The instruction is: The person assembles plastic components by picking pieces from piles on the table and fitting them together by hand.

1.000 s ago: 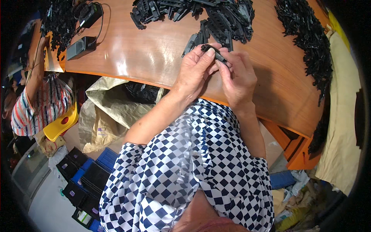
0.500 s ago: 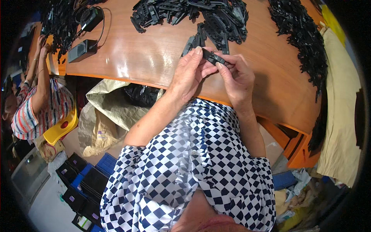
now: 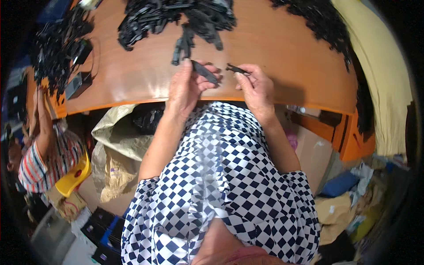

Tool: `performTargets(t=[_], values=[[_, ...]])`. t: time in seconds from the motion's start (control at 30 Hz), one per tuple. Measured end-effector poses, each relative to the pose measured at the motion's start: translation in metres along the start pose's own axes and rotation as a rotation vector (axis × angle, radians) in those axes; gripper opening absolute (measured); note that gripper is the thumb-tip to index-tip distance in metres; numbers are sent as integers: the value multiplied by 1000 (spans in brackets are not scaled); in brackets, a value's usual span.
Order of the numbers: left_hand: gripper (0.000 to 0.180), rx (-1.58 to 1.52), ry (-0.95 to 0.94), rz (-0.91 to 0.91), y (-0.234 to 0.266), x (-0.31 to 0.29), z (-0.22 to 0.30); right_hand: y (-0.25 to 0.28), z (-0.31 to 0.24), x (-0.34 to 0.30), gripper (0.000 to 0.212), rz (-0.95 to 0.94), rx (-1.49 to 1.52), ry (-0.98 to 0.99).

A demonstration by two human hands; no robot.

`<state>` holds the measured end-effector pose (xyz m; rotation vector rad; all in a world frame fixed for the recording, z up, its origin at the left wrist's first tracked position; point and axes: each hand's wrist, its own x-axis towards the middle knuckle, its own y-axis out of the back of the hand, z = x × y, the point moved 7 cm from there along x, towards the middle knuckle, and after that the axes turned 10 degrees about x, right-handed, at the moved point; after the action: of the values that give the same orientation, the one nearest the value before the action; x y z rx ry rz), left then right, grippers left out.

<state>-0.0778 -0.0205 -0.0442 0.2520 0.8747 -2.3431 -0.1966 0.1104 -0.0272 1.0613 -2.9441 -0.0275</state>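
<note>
the paper sack (image 3: 117,174) below the table's near edge carries a small purplish printed mark, and the black bins (image 3: 98,223) on the floor have pale stickers; from here both are too small and soft to make out.

the piece in the left hand (image 3: 182,86) is a long, narrow dark strip (image 3: 204,72), matt charcoal, fairly straight along its sides. the one in the right hand (image 3: 258,86) is a slim black part (image 3: 237,69), thinner, with a small notched or forked tip; its finer detail is blurred.

both pieces are up over the surface (image 3: 145,75), a little in from the near edge and around the middle of its length. the left hand is half open, thumb pressing the strip's upper end, the other fingers curled loosely under it, so it slants down to the right. the right hand is pinched nearly closed, thumb against fingers, the slim part poking out leftward. the two pieces are near each other but apart.

just past the left fingertips lies a small bunch (image 3: 183,46) of similar parts, running into a big black heap (image 3: 176,20) farther from the near edge. another pile (image 3: 319,28) follows the right edge.
</note>
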Motion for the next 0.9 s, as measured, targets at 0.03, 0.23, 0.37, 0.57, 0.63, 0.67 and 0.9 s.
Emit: performTargets(t=[0.03,0.23,0.37,0.57,0.63,0.67,0.9], values=[[46,-14,-28,5,4,1,2,3,1,-2,17,-16,2,-6],[43,21,-83,46,34,11,8,34,9,-28,14,-54,256,-139],[41,28,-97,74,51,26,7,75,63,-53,23,140,462,-290],[39,19,-102,-2,80,42,6,138,204,-111,18,437,606,-513],[39,37,-103,7,83,48,6,156,256,-136,16,580,661,-617],[39,48,-104,-1,84,49,5,164,280,-150,14,707,704,-730],[38,96,-86,-106,82,47,8,275,321,-121,12,934,881,-481]])
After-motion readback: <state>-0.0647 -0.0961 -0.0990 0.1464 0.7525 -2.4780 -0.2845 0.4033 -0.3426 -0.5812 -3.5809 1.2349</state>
